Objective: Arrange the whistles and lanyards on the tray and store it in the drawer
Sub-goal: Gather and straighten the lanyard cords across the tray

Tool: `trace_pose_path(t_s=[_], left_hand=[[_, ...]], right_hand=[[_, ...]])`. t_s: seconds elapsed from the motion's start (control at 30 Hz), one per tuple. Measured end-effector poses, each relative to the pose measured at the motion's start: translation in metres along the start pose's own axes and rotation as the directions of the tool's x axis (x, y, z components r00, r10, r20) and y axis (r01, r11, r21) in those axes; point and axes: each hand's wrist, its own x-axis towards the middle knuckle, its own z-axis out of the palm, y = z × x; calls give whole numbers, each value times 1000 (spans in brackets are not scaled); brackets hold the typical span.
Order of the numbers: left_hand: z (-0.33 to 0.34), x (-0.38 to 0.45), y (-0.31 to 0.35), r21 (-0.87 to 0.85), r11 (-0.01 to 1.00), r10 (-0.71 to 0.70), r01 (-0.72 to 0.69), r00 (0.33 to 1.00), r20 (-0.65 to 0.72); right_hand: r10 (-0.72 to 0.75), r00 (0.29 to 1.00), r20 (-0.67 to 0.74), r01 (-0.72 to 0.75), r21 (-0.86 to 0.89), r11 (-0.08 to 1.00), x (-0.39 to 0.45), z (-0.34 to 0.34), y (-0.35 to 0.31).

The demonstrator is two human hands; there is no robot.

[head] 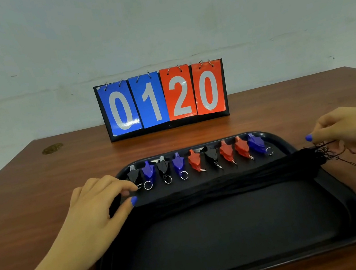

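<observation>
Flip scoreboard (162,99) sits well beyond both hands near the wall, ring-bound glossy cards, two blue and two orange, reading 0 1 2 0. It's on a reddish-brown wood-grain table (37,178), which has a small round brass-looking fitting (52,148) far out past the left hand.

Between the hands is a matte black tray (241,254) with rounded corners and a raised rim. A row of nine plastic whistles (198,161) runs along its far edge, black, blue and orange, each with a little metal split ring pointing back toward the person.

The bundle of black lanyards (228,183) lies stretched across the tray just nearer than the whistles, thin stringy cords, frayed-looking ends spilling over the right rim.

Left hand (98,203) pinches the bundle's left end, fingers curled, partly covering the leftmost whistle's ring. Right hand (346,126) is out past the tray's right edge, fingertips pinching the loose cord ends.
</observation>
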Motion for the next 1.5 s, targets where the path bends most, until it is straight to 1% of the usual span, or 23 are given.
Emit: trace_pose_path(t_s=[0.07, 0.17, 0.23, 0.27, 0.33, 0.37, 0.4, 0.43, 0.47, 0.5, 0.53, 0.57, 0.6, 0.63, 0.7, 0.87, 1.0, 1.07, 1.2, 1.37, 1.43, 1.5], left_hand=[[-1, 0, 2, -11, 1000, 10, -10, 1000, -25], [2, 0, 4, -19, 999, 28, -29, 999, -23], [5, -1, 7, -21, 999, 37, -37, 999, -9], [6, -1, 8, -10, 999, 48, -48, 999, -4], [7, -1, 13, 24, 997, 78, -78, 997, -2], [7, -1, 16, 33, 996, 86, -86, 996, -1], [7, -1, 19, 39, 995, 93, -93, 996, -1], [8, 0, 22, 48, 994, 101, -101, 995, -2], [9, 0, 24, 63, 992, 110, -110, 994, -1], [10, 0, 27, 77, 990, 114, -114, 993, 5], [11, 0, 29, 86, 990, 114, -115, 993, 11], [13, -1, 30, 92, 989, 112, -113, 994, 21], [14, -1, 31, 98, 989, 109, -112, 993, 33], [16, -2, 31, 105, 988, 106, -111, 993, 51], [20, -2, 30, 122, 986, 101, -111, 991, 85], [22, -1, 29, 125, 984, 108, -123, 986, 124], [22, 0, 27, 74, 986, 139, -149, 982, 131], [24, 0, 25, 74, 984, 155, -164, 981, 121], [24, 1, 26, 52, 986, 154, -160, 982, 107], [24, 1, 27, 36, 985, 163, -167, 982, 100], [26, 1, 25, 21, 987, 154, -157, 984, 90], [27, 1, 25, 28, 985, 166, -169, 981, 97]], right_hand=[[19, 999, -41, -19, -2, 1000, 2, 0, 1], [21, 996, -86, -25, -49, 998, 7, 1, 5], [10, 993, -120, -25, -129, 991, 8, 2, 4], [-16, 987, -161, -15, -191, 981, 8, 3, 2], [-133, 952, -274, 39, -323, 946, 5, 8, -9], [-224, 916, -334, 98, -355, 930, 0, 14, -17], [-329, 869, -370, 187, -371, 910, -6, 22, -28], [-448, 819, -359, 307, -385, 870, -12, 31, -39], [-559, 781, -279, 437, -396, 808, -19, 41, -51], [-638, 754, -153, 555, -370, 745, -27, 51, -63], [-679, 734, -21, 639, -316, 701, -35, 62, -75], [-688, 719, 96, 685, -264, 679, -41, 73, -84], [-696, 699, 165, 713, -233, 661, -44, 82, -89], [-704, 682, 196, 730, -227, 644, -45, 90, -92], [-711, 672, 207, 738, -262, 622, -42, 102, -92], [-691, 702, 174, 706, -299, 642, -35, 106, -90], [-712, 684, 157, 717, -325, 617, -39, 107, -94], [-723, 673, 154, 725, -333, 603, -42, 107, -97], [-748, 648, 144, 731, -396, 556, -48, 110, -99], [-773, 625, 109, 726, -445, 524, -51, 116, -100], [-788, 609, 86, 729, -450, 515, -51, 119, -100], [-787, 611, 81, 735, -428, 526, -50, 120, -100]])
